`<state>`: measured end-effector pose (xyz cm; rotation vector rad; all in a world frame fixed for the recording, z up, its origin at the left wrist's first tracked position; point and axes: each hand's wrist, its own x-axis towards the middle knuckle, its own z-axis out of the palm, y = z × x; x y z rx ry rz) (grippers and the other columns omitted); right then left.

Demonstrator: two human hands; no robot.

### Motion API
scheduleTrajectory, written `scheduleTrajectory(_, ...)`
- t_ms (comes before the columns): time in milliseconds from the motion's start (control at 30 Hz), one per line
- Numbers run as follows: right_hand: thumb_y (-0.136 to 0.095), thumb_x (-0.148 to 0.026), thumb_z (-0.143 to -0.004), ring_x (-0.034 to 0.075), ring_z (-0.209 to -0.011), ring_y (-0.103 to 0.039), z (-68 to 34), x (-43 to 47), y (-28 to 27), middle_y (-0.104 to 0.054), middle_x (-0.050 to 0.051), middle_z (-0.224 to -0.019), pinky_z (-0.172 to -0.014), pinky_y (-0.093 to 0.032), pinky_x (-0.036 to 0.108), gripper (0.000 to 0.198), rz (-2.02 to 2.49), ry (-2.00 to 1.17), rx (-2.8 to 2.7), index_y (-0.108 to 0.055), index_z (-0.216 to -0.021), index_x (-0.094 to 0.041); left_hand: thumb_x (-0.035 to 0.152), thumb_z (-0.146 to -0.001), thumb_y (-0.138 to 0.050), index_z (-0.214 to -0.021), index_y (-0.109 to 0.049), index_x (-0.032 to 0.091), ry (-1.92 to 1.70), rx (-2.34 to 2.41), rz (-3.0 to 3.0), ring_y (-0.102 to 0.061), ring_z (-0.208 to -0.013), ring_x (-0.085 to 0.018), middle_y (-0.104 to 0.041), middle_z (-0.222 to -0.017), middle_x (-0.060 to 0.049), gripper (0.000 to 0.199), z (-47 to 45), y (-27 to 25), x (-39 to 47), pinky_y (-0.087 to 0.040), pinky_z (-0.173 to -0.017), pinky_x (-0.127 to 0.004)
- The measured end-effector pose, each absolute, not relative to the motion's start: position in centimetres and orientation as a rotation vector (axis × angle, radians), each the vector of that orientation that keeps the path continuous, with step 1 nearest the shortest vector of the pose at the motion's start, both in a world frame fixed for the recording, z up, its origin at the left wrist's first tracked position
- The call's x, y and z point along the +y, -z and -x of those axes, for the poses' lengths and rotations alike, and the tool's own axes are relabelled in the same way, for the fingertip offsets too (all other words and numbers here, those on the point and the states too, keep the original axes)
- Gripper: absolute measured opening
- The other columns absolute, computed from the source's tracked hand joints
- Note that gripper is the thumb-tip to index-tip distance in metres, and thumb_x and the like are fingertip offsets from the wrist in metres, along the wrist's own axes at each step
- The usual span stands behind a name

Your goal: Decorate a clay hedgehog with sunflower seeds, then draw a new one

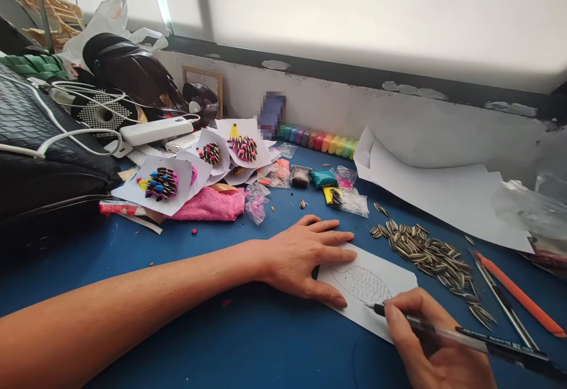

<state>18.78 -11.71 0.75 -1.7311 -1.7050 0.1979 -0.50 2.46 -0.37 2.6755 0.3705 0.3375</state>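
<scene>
A white sheet of paper (372, 318) lies on the blue table, with a hedgehog-like outline (365, 285) drawn on it and filled with short strokes. My left hand (305, 253) rests flat over the paper's left end, fingers spread. In my right hand (425, 330) is a black pen (436, 329), pinched between thumb and fingers. Its tip meets the paper at the lower edge of the drawing. Just beyond the paper is a pile of striped sunflower seeds (425, 253).
At right lie an orange tool (518, 291) and another pen (505, 300). White paper sheets (438, 191) lean behind the seeds. Seed-and-clay hedgehogs on paper (162, 183), a pink cloth (208, 205) and clay packets (323, 177) sit further back. A black bag (48, 147) stands at left.
</scene>
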Motion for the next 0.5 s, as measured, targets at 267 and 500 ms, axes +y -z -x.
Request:
scheduleTrajectory(267,-0.054,-0.037,-0.088,0.011,-0.040,-0.051,-19.03,-11.60,-0.54,-0.054,-0.006,-0.052,-0.038,-0.041,0.021,0.024,1.712,-0.245,-1.748,-0.057,-0.068,-0.026,0.065,-0.084,-0.057,-0.142,-0.048,0.024,-0.343,0.381,-2.686,-0.023,-0.147,-0.032,-0.035,-0.156,-0.008,0.071,0.44,0.41,2.43,-0.017,-0.117,-0.050)
scheduleTrajectory(500,-0.052,-0.040,-0.090,0.013,-0.046,-0.051,-18.29,-11.92,-0.22,-0.056,-0.005,-0.057,-0.046,-0.044,0.023,0.024,1.762,-0.265,-1.631,-0.055,-0.069,-0.026,0.062,-0.084,-0.059,-0.141,-0.048,0.023,-0.350,0.367,-2.681,-0.024,-0.146,-0.034,-0.035,-0.156,-0.010,0.070,0.49,0.40,2.47,-0.018,-0.117,-0.053)
